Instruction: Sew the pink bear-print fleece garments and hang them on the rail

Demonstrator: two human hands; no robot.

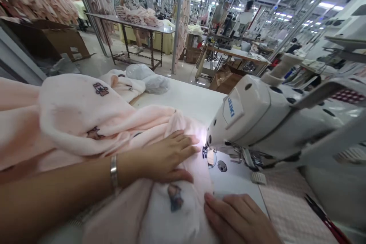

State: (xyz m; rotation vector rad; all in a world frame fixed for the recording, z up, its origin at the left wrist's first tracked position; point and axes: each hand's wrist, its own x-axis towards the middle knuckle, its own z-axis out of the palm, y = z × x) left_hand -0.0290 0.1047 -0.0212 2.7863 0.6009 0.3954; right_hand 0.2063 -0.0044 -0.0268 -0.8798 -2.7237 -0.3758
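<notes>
My left hand (168,158), with a metal bangle (113,171) on the wrist, lies flat on a pale pink fleece garment (85,122), fingers spread and pointing at the needle area of a white JUKI sewing machine (251,118). My right hand (237,219) rests at the bottom, fingertips on the garment's edge beside the machine bed. A small embroidered patch (175,197) shows on the fabric between my hands. The fabric reaches the presser foot (238,152), and the needle is hard to make out.
A white sewing table (177,99) runs behind the fabric, with a folded pink garment (122,85) and a white plastic bag (148,79) on it. Scissors (323,213) lie on a quilted mat (286,209) at right. Co-workers, racks and tables stand beyond.
</notes>
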